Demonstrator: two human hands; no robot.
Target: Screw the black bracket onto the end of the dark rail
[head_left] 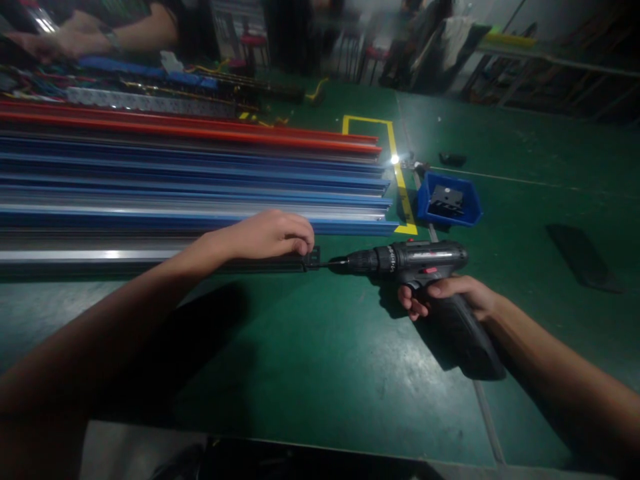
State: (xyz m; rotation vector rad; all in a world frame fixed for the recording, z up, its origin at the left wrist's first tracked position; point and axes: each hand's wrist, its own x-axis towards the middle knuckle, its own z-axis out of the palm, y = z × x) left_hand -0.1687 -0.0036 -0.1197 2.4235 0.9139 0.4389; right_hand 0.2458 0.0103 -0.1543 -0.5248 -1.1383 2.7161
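My right hand [445, 297] is wrapped round the handle of a black cordless drill [425, 257], which points left. Its thin bit reaches a small black end piece [313, 257] at the right end of a dark metal profile [125, 255]. Over that end rests my left hand [275, 235], fingers curled down at the end piece; their tips are partly hidden. Behind the dark profile lie several blue profiles [200, 193] and a red one [200, 127], all running left to right.
A blue bin [473, 207] holding dark plates stands behind the drill. Yellow tape [367, 120] marks the green table [325, 387]. A dark flat object [580, 257] lies at right. Another person's arms [125, 37] are above wires at back left.
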